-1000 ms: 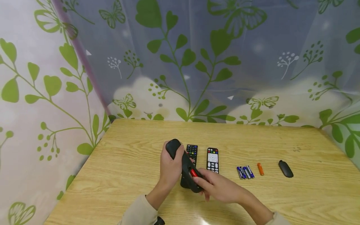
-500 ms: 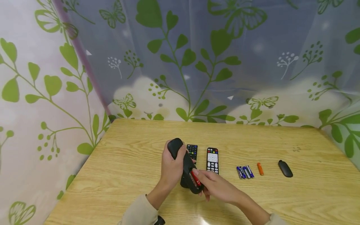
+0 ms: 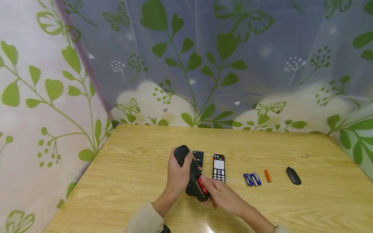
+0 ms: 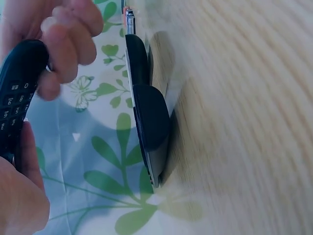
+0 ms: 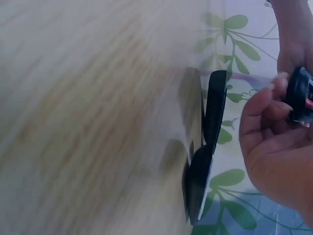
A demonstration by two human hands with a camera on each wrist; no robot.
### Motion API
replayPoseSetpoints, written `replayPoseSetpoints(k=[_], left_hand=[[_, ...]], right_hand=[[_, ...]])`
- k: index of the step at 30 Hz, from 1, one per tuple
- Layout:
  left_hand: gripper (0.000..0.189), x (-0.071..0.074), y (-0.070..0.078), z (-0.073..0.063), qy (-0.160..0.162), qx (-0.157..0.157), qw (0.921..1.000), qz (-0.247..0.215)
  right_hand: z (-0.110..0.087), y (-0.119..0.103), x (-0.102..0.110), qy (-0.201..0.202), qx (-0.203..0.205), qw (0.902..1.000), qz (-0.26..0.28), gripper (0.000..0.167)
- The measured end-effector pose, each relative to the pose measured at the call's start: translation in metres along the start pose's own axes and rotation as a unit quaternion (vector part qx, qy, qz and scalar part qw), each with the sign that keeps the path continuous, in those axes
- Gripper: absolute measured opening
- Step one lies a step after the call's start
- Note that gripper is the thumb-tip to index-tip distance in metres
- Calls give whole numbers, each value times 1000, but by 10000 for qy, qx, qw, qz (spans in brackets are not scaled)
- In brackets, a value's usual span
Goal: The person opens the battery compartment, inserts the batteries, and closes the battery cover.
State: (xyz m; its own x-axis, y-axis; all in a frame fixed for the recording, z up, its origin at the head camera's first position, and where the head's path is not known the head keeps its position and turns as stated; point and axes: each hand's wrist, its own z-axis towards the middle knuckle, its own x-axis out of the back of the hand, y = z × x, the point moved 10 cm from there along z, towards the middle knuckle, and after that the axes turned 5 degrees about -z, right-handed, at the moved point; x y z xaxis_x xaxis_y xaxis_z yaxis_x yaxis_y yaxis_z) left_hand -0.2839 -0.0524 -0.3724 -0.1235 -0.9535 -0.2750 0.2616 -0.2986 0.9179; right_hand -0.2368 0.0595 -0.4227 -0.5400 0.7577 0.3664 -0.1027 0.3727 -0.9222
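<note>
In the head view my left hand grips a black remote control slantwise, its back turned up and its thumb lying across it. A red battery shows in the uncovered compartment at the lower end. There my right hand holds on, thumb at the battery's upper right edge and fingers underneath. The left wrist view shows the remote's button side, with the right hand's fingers curled at its end. Seen from the right wrist, the right hand is at the remote's dark end.
On the wooden table lie a black remote with coloured buttons, partly hidden by the held one, and a white-faced remote. Farther right are several blue-and-silver batteries, an orange battery and an oval black piece.
My right thumb has moved up along the compartment, so more of the red battery shows than a second ago. The left hand keeps its grip; the view has shifted slightly.
</note>
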Motion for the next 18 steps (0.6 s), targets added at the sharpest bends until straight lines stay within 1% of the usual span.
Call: replayPoseSetpoints(k=[2,4,8,11,14,18], left_hand=[[27,3,1,2,0,-42,10000,38],[26,8,1,4,92,-70,9999,25],[25,19,-1,8,292,-102,9995,34],[25,23,-3,10,334,-76,9994,47],[26,26,-5,11,371,-35,9992,131],[28,29,-5,12,423,10,9989,200]], right_hand=[[-3,1,5,76,8,9997,-215,55],[-7,3,16,228,-24,9986,-484,56],[-17,9,46,535,-17,9938,-975,54],[-26,16,70,662,46,9887,-1343,50],[-35,23,92,843,78,9812,-1733,46],[-46,37,125,1211,-272,9720,-1995,44]])
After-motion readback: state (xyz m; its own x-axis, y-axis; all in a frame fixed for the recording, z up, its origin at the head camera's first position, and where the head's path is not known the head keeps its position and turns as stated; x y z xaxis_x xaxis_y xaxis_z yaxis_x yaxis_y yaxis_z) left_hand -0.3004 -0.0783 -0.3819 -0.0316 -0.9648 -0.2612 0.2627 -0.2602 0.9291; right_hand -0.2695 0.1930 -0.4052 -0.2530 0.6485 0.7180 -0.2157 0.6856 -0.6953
